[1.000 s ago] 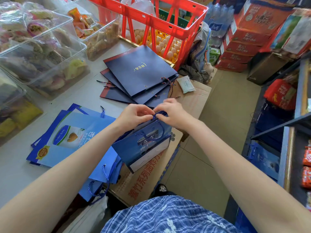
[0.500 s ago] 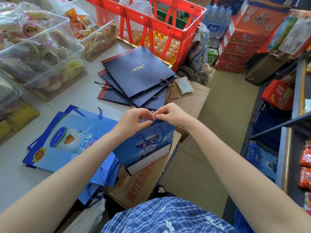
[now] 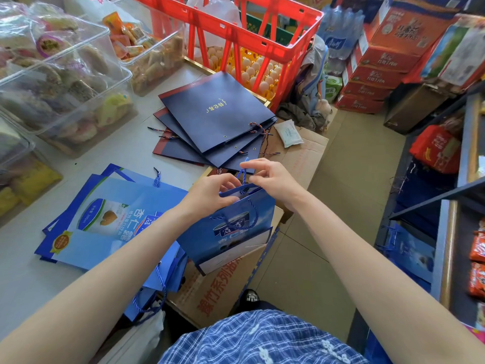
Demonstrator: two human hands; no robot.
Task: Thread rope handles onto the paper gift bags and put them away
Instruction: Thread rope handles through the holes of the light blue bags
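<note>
Blue gift bag (image 3: 231,232) upright at counter (image 3: 126,158) edge, over a cardboard box (image 3: 210,295). Right hand (image 3: 273,179) pinches blue rope (image 3: 244,172) above bag's top; left hand (image 3: 210,193) grips the rim. Navy bags (image 3: 210,122) stacked just beyond, light-blue bags (image 3: 105,219) to left.

two hands (image 3: 210,191) (image 3: 273,179) – four navy bags (image 3: 215,114), one red crate (image 3: 236,32)

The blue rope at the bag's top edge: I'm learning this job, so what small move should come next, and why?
Probably pull the blue rope further up through the hole. The right hand pinches its end above the blue gift bag, while the left hand grips the bag's top edge. A loop already hangs on the bag's front face, so this end seems to be the one left to seat.
</note>
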